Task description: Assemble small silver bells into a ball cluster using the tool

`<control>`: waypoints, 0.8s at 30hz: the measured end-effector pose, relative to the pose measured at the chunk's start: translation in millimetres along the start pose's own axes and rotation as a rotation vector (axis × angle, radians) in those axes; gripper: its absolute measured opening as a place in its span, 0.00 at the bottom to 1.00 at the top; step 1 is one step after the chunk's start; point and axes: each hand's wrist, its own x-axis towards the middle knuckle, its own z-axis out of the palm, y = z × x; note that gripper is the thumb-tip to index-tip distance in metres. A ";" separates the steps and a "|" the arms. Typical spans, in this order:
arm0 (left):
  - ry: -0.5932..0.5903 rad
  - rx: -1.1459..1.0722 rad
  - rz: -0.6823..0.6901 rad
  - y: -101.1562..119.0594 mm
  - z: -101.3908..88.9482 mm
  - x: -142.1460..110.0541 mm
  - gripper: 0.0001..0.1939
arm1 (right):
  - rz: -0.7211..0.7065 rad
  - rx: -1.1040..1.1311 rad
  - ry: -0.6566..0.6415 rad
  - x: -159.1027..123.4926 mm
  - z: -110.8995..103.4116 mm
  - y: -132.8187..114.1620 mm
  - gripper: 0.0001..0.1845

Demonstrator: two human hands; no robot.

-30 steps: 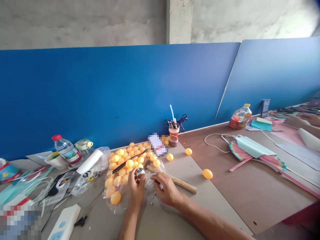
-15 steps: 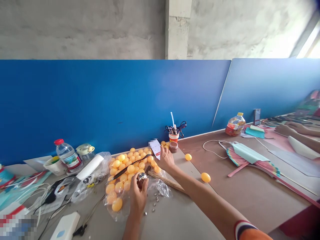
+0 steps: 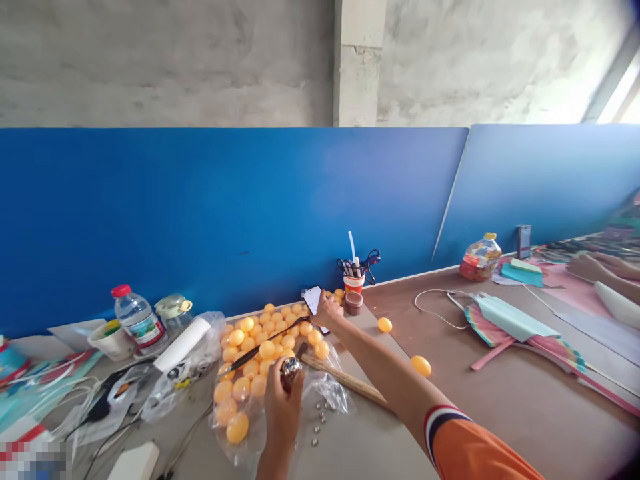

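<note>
While the left hand has its fingers curled round a shiny metallic ball, the right hand reaches over to the phone, fingers touching it, beside orange balls bagged up on the counter.

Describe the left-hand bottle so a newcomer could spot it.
Find the blue partition, then the desk below its left part. There, between a white cup and a lidded jar, is a clear bottle, set apart by its red cap.
</note>
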 end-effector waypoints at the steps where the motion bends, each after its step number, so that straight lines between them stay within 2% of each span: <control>1: -0.001 -0.001 -0.001 -0.2 0.2 -0.3 0.24 | -0.004 0.014 0.006 0.6 0.9 0.7 0.53; 7: 0.000 0.002 0.032 0.0 1.7 -2.0 0.24 | -0.057 0.124 0.130 -7.4 2.2 16.3 0.45; 11: -0.003 -0.003 0.037 -0.3 2.4 -2.3 0.24 | -0.077 0.214 0.298 -5.3 0.1 25.5 0.47; 15: 0.009 0.008 0.036 -2.2 1.3 -2.0 0.25 | -0.074 0.420 0.459 7.9 3.4 25.5 0.50; 19: 0.016 0.016 0.021 -3.5 0.4 -1.6 0.24 | -0.039 0.504 0.487 18.4 15.7 15.1 0.50; 24: 0.042 -0.011 -0.002 -0.4 1.0 -0.8 0.24 | -0.156 0.592 0.492 20.8 22.2 6.1 0.52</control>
